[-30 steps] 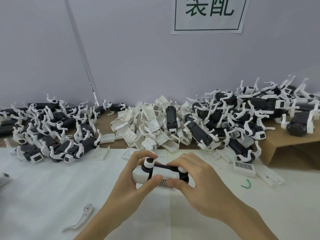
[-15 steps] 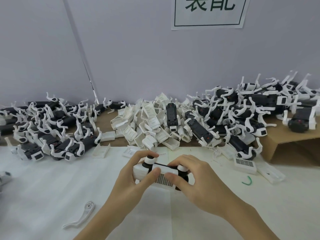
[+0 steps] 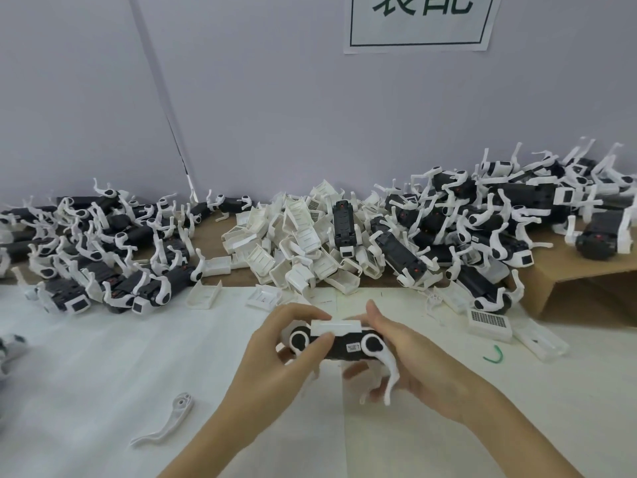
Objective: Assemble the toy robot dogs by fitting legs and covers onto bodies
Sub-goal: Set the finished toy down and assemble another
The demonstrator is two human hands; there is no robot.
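- Lower centre of the frame: my left hand and right hand grip the toy dog, fingers curled round it above the counter.
- I judge its cover needs pressing home; next, missing legs.

Both hands, the left hand and right hand, are gripping a black toy dog body with a white cover above the worktop.

Even soft light, edges warped — hands blurred
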